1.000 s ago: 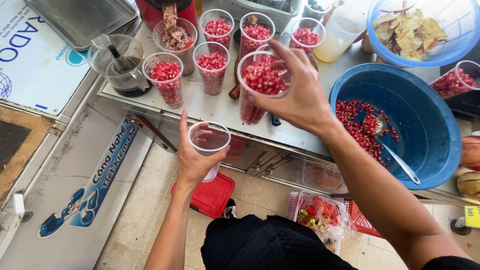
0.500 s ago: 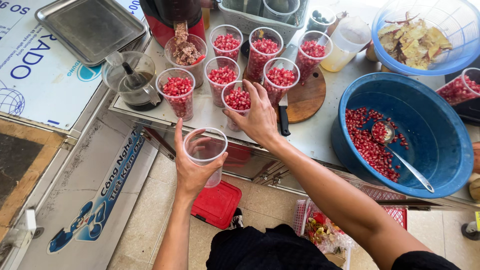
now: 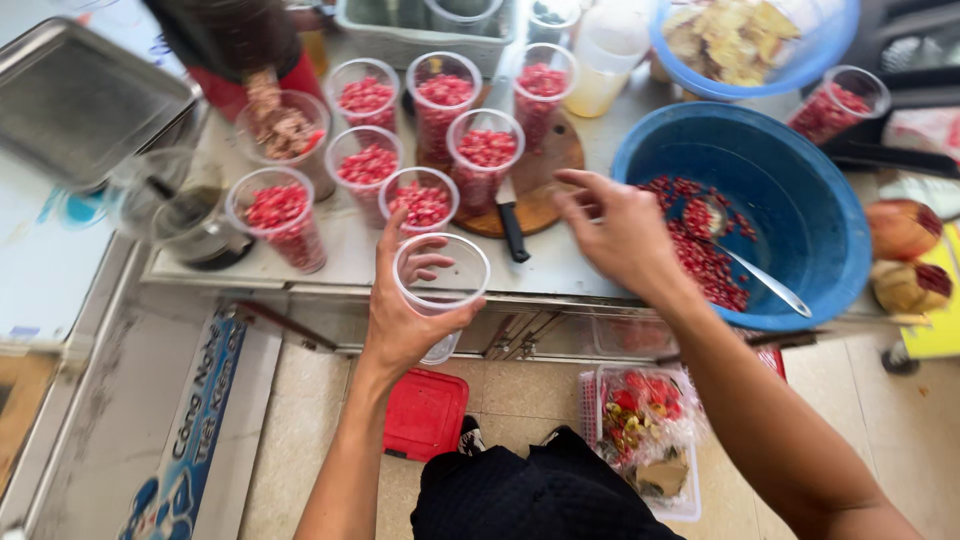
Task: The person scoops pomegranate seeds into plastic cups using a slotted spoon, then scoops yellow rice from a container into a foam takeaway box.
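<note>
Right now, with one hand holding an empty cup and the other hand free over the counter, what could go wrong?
1. The filled cup nearest the counter edge sits just behind the left hand and its empty cup; a bump could tip seeds out.
2. The knife lies handle-out beneath the right hand; a blind reach might catch it.
3. The spoon leans on the blue basin rim and could be knocked loose.

left hand (image 3: 400,315) grips empty clear cup (image 3: 441,283), upright, just below counter edge. right hand (image 3: 618,232) open, fingers spread, nothing in it, hovering btwn knife (image 3: 512,228) on round board (image 3: 545,165) & blue basin (image 3: 745,210) w/ red seeds + spoon (image 3: 765,280). filled seed cups (image 3: 420,205) just beyond left hand.
</note>
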